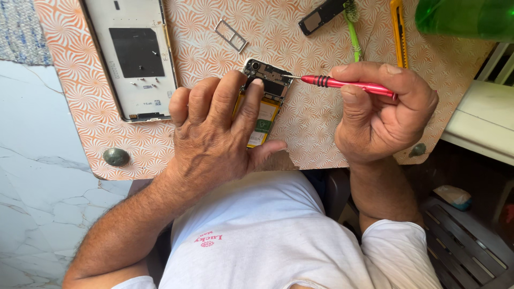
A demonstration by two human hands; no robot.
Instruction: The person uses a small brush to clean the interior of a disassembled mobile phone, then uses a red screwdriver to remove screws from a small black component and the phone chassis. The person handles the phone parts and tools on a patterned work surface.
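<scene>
Opened smartphone (pixel 266 101) sits mid-frame on the orange swirl-patterned board (pixel 321 128), back cover off, camera end toward the top of the frame, yellow-wrapped battery and green circuit area exposed. Left hand (pixel 214 134) lies flat over the phone's lower left, fingers spread and pressing it down onto the board, thumb out to the right just below the phone. Right hand (pixel 377 115) is closed around a red precision screwdriver (pixel 345 84), shaft lying level, tip touching the phone's upper right corner by the camera module. Phone likely handles light, thin and stiff, but fragile with the board bare: best held by the metal frame edges or pressed on the battery face, not on the circuit parts or connectors; a slip of the tip could gouge them. Removed back cover (pixel 131 56) lies in the upper left, inner face up, small screws resting on it. SIM tray (pixel 231 36) lies top centre, a black module (pixel 321 16), green brush (pixel 353 32) and yellow utility knife (pixel 398 32) to the upper right.
</scene>
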